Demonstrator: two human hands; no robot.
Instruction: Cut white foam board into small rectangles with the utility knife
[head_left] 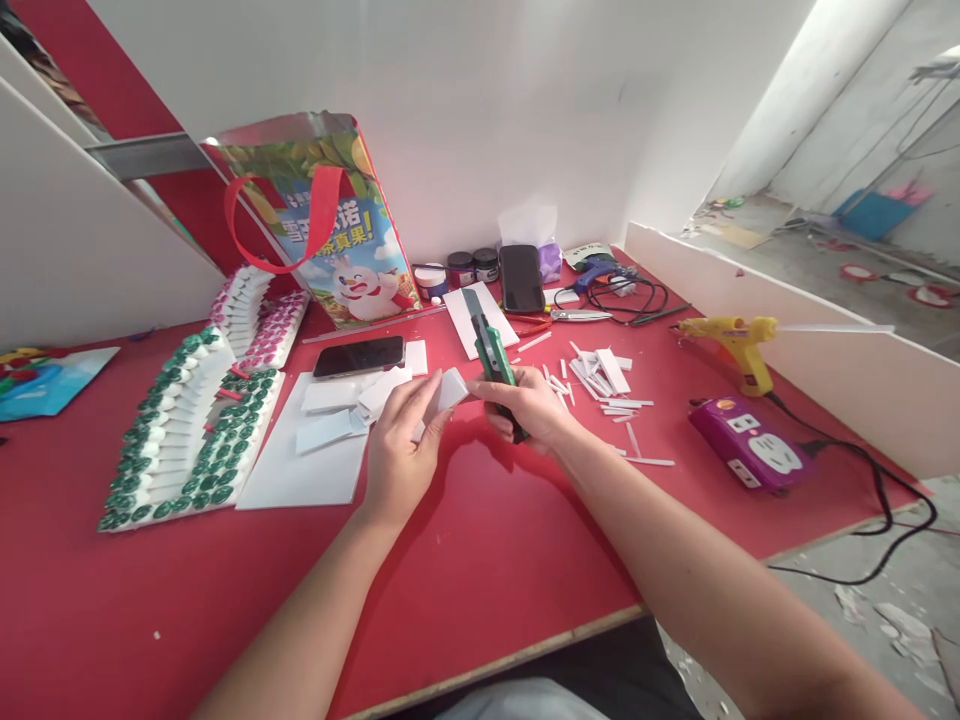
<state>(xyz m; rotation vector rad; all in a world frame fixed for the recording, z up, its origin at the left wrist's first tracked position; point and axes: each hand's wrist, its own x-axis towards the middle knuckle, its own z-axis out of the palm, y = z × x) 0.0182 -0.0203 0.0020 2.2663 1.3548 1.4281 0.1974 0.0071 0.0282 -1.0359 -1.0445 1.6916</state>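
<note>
My right hand (pixel 529 405) is wrapped round a green utility knife (pixel 493 355), its blade out and pointing away from me. Between the thumb and fingers of my left hand (pixel 407 440) is a small white foam board piece (pixel 450 390), tilted up off the red table. Just left of that hand, several cut white pieces (pixel 330 430) lie on a larger white sheet (pixel 300 485). Beyond the knife is a white rectangular board (pixel 461 325). Thin white offcuts (pixel 611 375) are scattered to the right.
A yellow glue gun (pixel 739 345) and purple power strip (pixel 750 445) stand right, with a black cable over the table edge. Two phones (pixel 360 357) (pixel 521 278), scissors (pixel 581 315) and paint jars (pixel 460 268) lie behind. Left are a gift bag (pixel 330 220) and green-and-white decorated panels (pixel 187 430).
</note>
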